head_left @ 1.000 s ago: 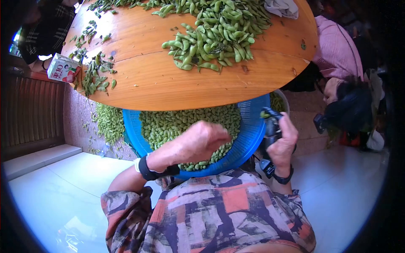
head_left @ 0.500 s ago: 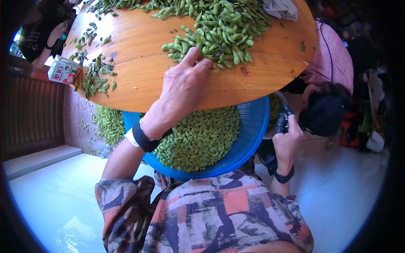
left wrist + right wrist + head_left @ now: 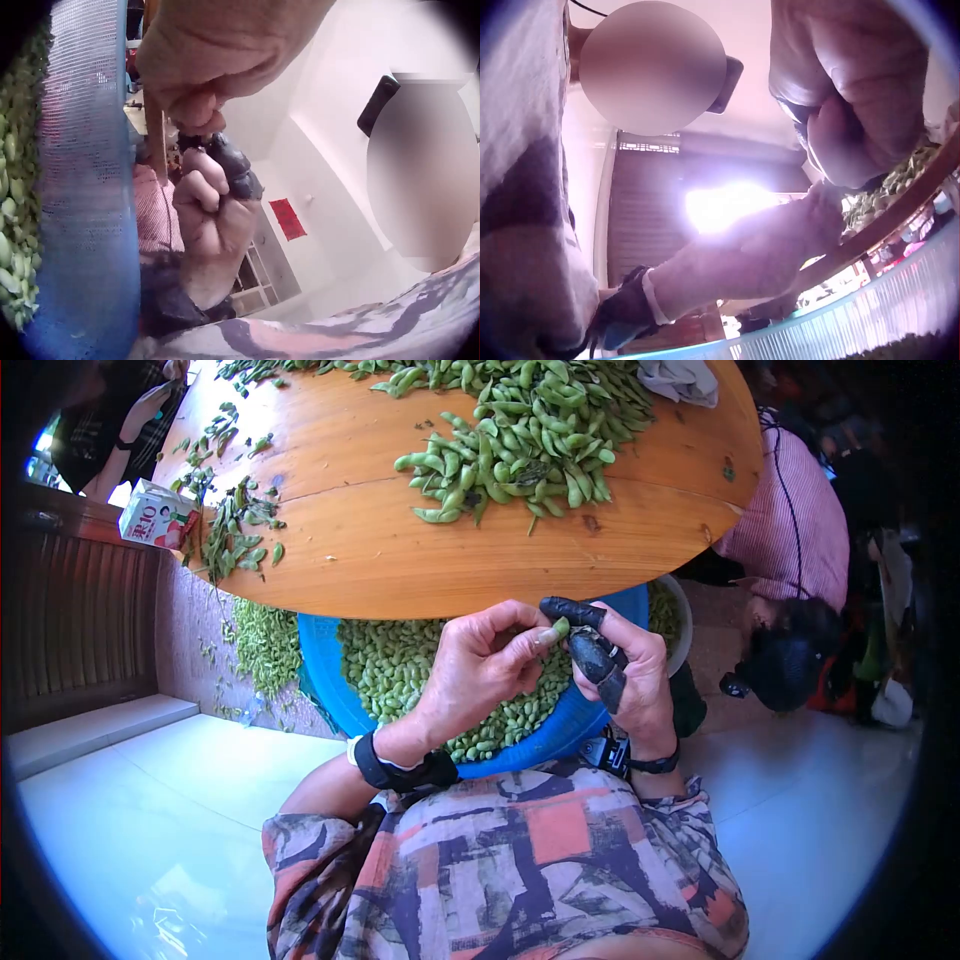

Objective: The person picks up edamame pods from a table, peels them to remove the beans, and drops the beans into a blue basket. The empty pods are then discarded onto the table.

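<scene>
Over a blue plastic basket of shelled green beans, my two hands meet. My left hand pinches a green soybean pod between thumb and forefinger. Close against the pod's end is my right hand, whose thumb and forefinger wear black coverings. From the left wrist view, the right hand's other fingers are curled under; I cannot tell whether its covered fingers grip the pod. In the right wrist view, the left hand reaches in, and the pod is hidden.
A round wooden table overhangs the basket, bearing a heap of soybean pods, leaf scraps, a drink carton and a cloth. Empty pods lie on the floor at left. A person in pink stripes bends at right.
My left hand went from over the basket to the pod heap, then came back with a pod. My right hand moved left and inward to meet it. The person at right shifted posture.
</scene>
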Action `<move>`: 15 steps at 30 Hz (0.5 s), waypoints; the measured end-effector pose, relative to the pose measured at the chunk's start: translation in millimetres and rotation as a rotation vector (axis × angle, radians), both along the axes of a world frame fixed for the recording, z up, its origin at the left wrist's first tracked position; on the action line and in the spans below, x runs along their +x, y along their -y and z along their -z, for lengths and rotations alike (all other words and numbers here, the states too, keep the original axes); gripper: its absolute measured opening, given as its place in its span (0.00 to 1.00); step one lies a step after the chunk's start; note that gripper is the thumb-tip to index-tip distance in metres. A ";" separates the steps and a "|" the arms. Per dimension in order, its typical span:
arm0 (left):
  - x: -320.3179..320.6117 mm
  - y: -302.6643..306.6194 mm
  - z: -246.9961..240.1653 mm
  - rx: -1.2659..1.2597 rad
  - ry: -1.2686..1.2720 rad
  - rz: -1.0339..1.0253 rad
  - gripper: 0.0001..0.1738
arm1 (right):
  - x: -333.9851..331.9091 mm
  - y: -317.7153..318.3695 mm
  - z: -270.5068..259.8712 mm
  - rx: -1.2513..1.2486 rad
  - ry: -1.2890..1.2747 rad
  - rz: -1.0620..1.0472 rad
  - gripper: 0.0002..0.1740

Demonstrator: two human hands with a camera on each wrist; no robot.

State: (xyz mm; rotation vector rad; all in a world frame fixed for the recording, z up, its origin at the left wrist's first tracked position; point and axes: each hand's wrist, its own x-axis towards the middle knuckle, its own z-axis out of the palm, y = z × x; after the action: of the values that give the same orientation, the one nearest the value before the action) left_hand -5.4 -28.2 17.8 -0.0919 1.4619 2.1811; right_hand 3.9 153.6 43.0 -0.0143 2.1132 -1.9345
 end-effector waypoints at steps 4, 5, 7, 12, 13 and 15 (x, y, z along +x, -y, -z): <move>4.1 -8.0 -0.1 -0.201 -0.170 -0.100 0.05 | 4.4 -2.9 1.3 0.008 -0.023 -0.016 0.23; 5.5 -8.8 1.8 -0.200 -0.170 -0.097 0.05 | 5.3 -2.9 3.3 0.020 -0.039 -0.010 0.23; 8.6 -10.3 7.5 -0.189 -0.207 -0.079 0.05 | 6.8 -2.4 5.3 0.036 -0.037 0.009 0.23; 10.4 -11.0 3.9 -0.242 -0.212 -0.087 0.04 | 10.7 -4.4 3.4 0.078 -0.048 -0.006 0.22; 10.2 -11.3 3.0 -0.272 -0.227 -0.101 0.04 | 11.2 -4.1 2.6 0.054 -0.054 -0.001 0.22; 10.9 -12.4 5.3 -0.290 -0.263 -0.110 0.04 | 10.9 -3.6 4.2 0.030 -0.060 0.006 0.22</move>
State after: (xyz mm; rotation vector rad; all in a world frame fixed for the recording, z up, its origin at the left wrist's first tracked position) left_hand 5.5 -15.8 12.6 0.0165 1.9580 2.1135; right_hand 14.8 157.2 38.8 -0.0614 2.1827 -1.9281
